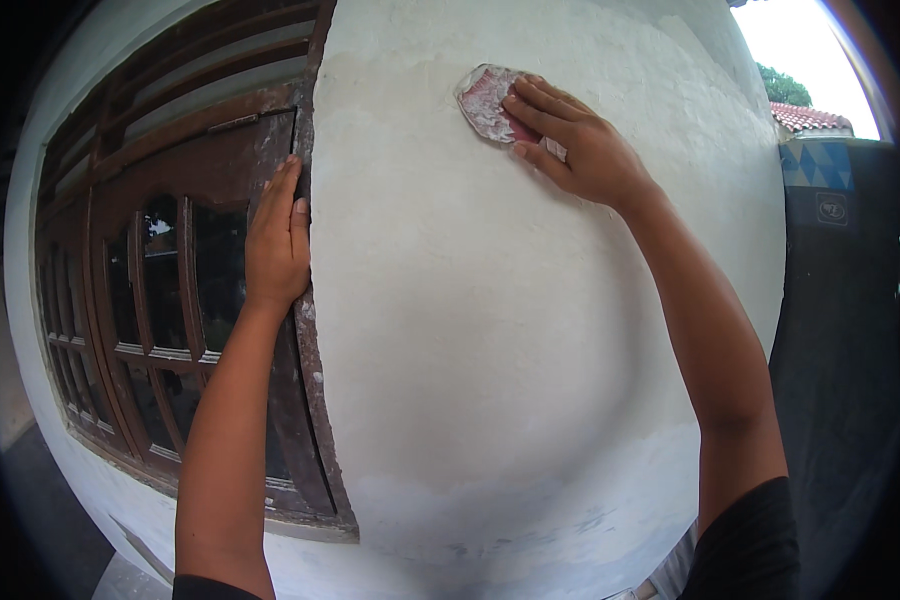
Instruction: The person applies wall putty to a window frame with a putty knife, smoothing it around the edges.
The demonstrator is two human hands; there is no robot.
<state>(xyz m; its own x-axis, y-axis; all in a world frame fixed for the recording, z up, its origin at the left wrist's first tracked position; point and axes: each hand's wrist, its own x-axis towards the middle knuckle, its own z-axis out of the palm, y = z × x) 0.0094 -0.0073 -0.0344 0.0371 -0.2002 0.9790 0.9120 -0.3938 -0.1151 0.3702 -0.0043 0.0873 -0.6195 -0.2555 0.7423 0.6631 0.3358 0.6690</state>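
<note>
A worn, pinkish-red piece of what looks like sandpaper (486, 104), caked with white dust, lies flat against the plastered wall (490, 330). My right hand (582, 150) presses it there, the fingers laid over its right part and the thumb below. Over on the left, my left hand (278, 240) rests against the brown wooden window frame (310, 350), near the wall's edge. Its fingers are stretched upward and it holds nothing.
Dark panes fill the carved wooden window (160, 270) at left, with slats above. The frame is flaking and spotted with white. Right of the wall stands a dark panel with a blue-white patterned strip (818, 166). Beyond are a tiled roof (808, 117) and a tree (785, 87).
</note>
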